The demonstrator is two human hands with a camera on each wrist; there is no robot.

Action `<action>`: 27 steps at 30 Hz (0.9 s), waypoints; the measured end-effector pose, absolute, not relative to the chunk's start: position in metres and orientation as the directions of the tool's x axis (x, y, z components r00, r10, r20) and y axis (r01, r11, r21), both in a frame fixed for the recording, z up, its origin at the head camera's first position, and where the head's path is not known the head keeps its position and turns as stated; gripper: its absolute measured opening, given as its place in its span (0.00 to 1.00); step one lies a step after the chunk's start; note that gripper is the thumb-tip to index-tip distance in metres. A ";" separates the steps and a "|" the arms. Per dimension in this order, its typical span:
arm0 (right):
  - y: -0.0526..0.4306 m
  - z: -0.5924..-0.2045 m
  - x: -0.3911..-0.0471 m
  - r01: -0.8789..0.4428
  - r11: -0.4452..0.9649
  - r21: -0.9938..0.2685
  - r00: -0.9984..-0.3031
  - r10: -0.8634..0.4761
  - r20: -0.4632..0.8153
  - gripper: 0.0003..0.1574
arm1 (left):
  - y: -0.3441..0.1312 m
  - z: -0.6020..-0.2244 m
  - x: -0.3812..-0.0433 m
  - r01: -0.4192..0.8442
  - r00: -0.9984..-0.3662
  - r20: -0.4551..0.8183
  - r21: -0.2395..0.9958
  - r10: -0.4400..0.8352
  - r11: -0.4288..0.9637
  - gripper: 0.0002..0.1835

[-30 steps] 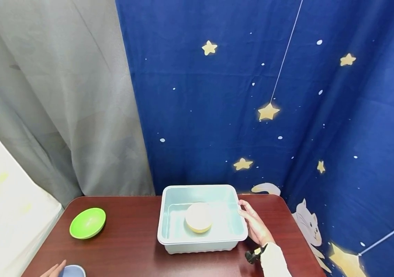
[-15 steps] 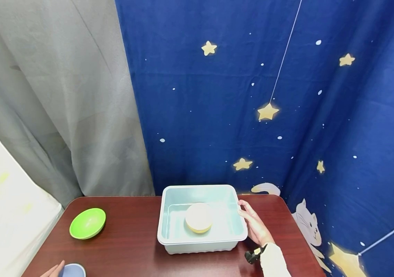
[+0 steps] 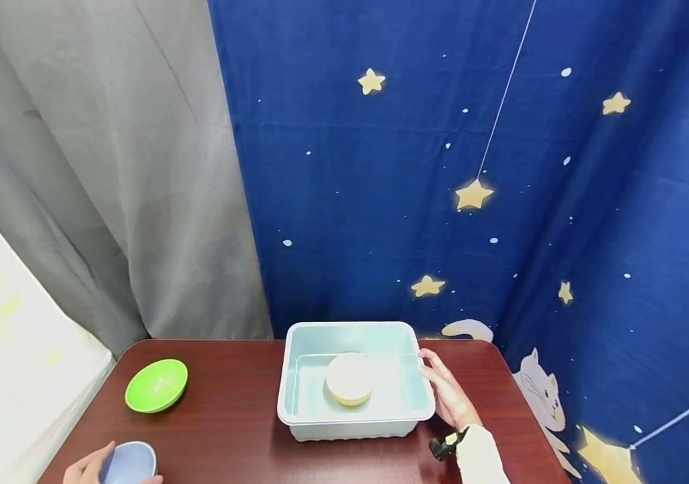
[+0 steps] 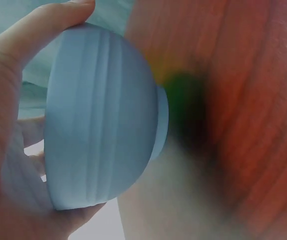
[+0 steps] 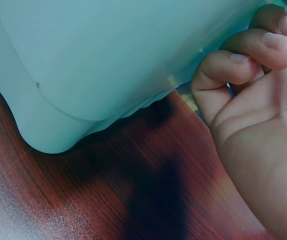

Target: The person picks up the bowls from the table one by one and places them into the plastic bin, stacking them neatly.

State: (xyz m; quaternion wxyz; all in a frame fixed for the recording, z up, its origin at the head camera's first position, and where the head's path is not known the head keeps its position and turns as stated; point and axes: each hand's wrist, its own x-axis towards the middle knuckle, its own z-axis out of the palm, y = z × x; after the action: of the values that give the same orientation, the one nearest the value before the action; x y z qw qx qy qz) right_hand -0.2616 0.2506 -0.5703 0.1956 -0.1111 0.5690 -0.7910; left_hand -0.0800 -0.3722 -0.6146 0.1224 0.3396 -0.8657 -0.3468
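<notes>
At the lower left of the head view, my left hand (image 3: 85,466) holds a small blue bowl (image 3: 130,464) across its mouth, fingers and thumb on opposite sides of the rim. The left wrist view shows the bowl (image 4: 101,120) sideways, its foot ring facing away from the palm, above the table. My right hand (image 3: 448,393) pinches the right rim of a pale blue-green plastic basin (image 3: 347,430), its other fingers curled in the right wrist view. Inside the basin sits a round thing (image 3: 349,378) with a white top and yellowish lower edge.
A bright green bowl (image 3: 156,386) stands at the left back of the dark red-brown table (image 3: 229,403). Grey and blue starred curtains (image 3: 344,168) hang right behind the table's back edge.
My left hand and the blue bowl have come up further into the head view. The right hand and basin have stayed in place; the head view has shifted slightly.
</notes>
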 end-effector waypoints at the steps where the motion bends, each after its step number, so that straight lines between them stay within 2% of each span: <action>1: 0.251 -0.570 -0.262 0.183 -0.275 -0.944 -0.899 -0.435 -0.047 0.11 | -0.364 -0.611 -0.079 -0.520 -0.747 0.012 0.614 -0.665 0.595 0.68; 2: 0.251 -0.570 -0.262 0.181 -0.275 -0.944 -0.900 -0.433 -0.047 0.11 | -0.357 -0.608 -0.079 -0.531 -0.760 0.038 0.541 -0.649 0.653 0.71; 5: 0.252 -0.571 -0.262 0.174 -0.274 -0.946 -0.901 -0.432 -0.041 0.11 | -0.352 -0.589 -0.085 -0.569 -0.787 -0.041 0.432 -0.615 0.700 0.72; 10: 0.252 -0.571 -0.262 0.168 -0.283 -0.944 -0.898 -0.438 -0.029 0.12 | -0.346 -0.562 -0.094 -0.556 -0.812 -0.098 0.433 -0.576 0.710 0.67; 13: 0.251 -0.571 -0.262 0.171 -0.283 -0.944 -0.898 -0.439 -0.031 0.12 | -0.341 -0.548 -0.096 -0.494 -0.852 -0.087 0.463 -0.516 0.736 0.65; 18: 0.252 -0.571 -0.262 0.169 -0.284 -0.944 -0.893 -0.448 -0.025 0.12 | -0.333 -0.529 -0.100 -0.319 -0.915 0.057 0.502 -0.399 0.804 0.61; 23: 0.250 -0.572 -0.262 0.170 -0.291 -0.942 -0.892 -0.452 -0.021 0.11 | -0.316 -0.509 -0.108 -0.226 -0.928 0.146 0.512 -0.343 0.829 0.60; 27: 0.250 -0.572 -0.262 0.169 -0.293 -0.941 -0.892 -0.452 -0.019 0.12 | -0.304 -0.496 -0.112 -0.100 -0.933 0.245 0.529 -0.264 0.843 0.56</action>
State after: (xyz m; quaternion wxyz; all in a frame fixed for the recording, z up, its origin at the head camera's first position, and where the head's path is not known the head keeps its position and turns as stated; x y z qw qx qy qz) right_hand -0.2622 0.2496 -0.5721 0.1955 -0.1264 0.5613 -0.7942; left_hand -0.1119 -0.3037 -0.4958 0.1560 0.0962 -0.9471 -0.2633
